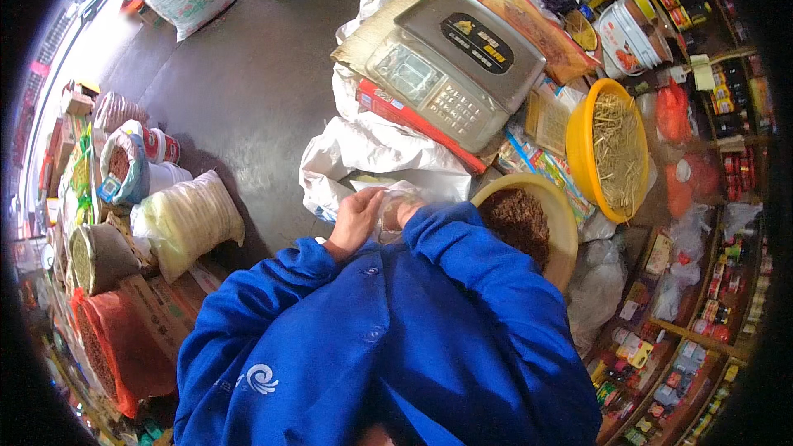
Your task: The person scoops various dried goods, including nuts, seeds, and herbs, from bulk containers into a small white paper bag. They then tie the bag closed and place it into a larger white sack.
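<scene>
Both my hands are close together in front of my blue jacket, at a clear plastic bag. The fingertips of my left hand are pinched together at the bag's upper edge. My right hand is at the bag's right side, its fingers mostly hidden by the plastic and the sleeve, so its grip cannot be made out. Just beyond lies a large white woven sack. A cream basin holding dark brown dried material stands beside my right sleeve.
A digital weighing scale rests beyond the sack, above a red box. At right is a yellow basin of dried stalks, near shelves of packaged goods. Filled sacks and a red mesh bag stand left.
</scene>
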Available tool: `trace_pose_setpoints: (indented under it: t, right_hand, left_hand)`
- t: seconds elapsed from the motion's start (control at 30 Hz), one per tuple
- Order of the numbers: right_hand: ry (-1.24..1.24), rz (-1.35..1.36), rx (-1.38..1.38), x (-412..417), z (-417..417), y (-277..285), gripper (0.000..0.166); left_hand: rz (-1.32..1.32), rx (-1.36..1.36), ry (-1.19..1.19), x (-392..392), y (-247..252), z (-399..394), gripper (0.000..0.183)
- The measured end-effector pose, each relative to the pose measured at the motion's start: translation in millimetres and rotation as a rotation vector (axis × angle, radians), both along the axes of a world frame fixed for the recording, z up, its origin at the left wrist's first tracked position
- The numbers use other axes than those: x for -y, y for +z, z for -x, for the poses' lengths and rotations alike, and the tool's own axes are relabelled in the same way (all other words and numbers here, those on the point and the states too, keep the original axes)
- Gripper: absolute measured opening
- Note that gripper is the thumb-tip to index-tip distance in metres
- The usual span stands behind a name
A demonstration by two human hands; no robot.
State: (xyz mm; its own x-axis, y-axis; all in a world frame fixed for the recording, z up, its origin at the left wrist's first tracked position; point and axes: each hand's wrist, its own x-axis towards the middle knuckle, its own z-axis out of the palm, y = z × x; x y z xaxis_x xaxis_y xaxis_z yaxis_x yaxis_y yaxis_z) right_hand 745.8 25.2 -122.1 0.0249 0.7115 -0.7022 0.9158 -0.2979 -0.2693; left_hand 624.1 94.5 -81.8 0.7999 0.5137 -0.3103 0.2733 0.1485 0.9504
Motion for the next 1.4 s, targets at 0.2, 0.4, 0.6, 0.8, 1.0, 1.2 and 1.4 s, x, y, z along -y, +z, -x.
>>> trace_pose_setpoints:
  t: [0.2, 0.4, 0.6, 0.8, 1.0, 1.2, 1.4]
  right_hand:
    - [-0.059, -0.164, -0.138, -4.1, 11.1, 23.3, 0.027]
    - [-0.135, -0.358, -0.250, 11.2, 8.1, 87.5, 0.031]
    - [-0.628, -0.403, -0.793, 47.9, 21.5, 87.0, 0.037]
    - [-0.535, -0.469, -0.745, 56.6, 51.5, 46.1, 0.022]
    - [-0.755, -0.266, -0.663, 34.1, 4.5, 75.8, 0.018]
    - [-0.224, -0.644, -0.177, -3.0, 26.8, 45.8, 0.019]
    - [-0.232, -0.464, -0.007, 16.4, 14.3, -144.7, 0.027]
  left_hand:
    - [0.239, 0.136, 0.089, -11.5, 2.5, 13.6, 0.026]
    - [0.214, 0.086, 0.126, -25.0, -13.2, 27.0, 0.026]
    - [0.311, 0.057, 0.128, -27.2, -32.2, 41.5, 0.027]
    - [0.351, 0.036, 0.150, -32.6, -12.3, 42.2, 0.028]
    - [0.248, 0.111, 0.155, -33.6, -31.3, 38.2, 0.027]
    - [0.122, 0.234, 0.086, -18.5, -16.1, 27.8, 0.028]
    - [-0.111, 0.172, -0.117, -13.7, 15.6, 24.5, 0.024]
